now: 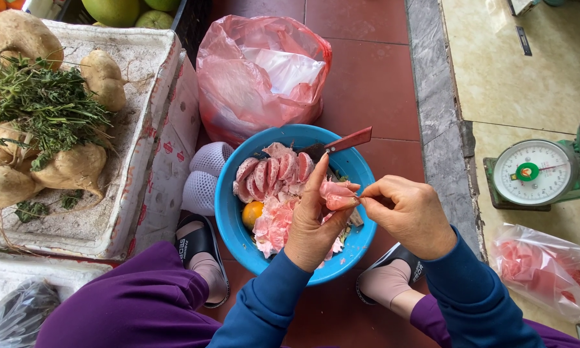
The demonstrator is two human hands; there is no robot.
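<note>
My left hand [316,222] holds a pink pomelo segment [339,195] over a blue bowl [229,212]. My right hand [409,214] pinches the segment's edge at its right end, fingertips closed on the thin skin. Inside the bowl lie several peeled pink segments [274,173], a heap of pale pink peel [272,227] and a small orange fruit [252,214]. A knife with a red handle [348,140] rests on the bowl's far rim.
A pink plastic bag [261,67] stands behind the bowl. A white foam box [142,135] at left carries tubers [74,169] and green herbs [45,106]. A green weighing scale [535,174] sits right, another pink bag [548,270] below it. White foam nets [203,180] lie beside the bowl.
</note>
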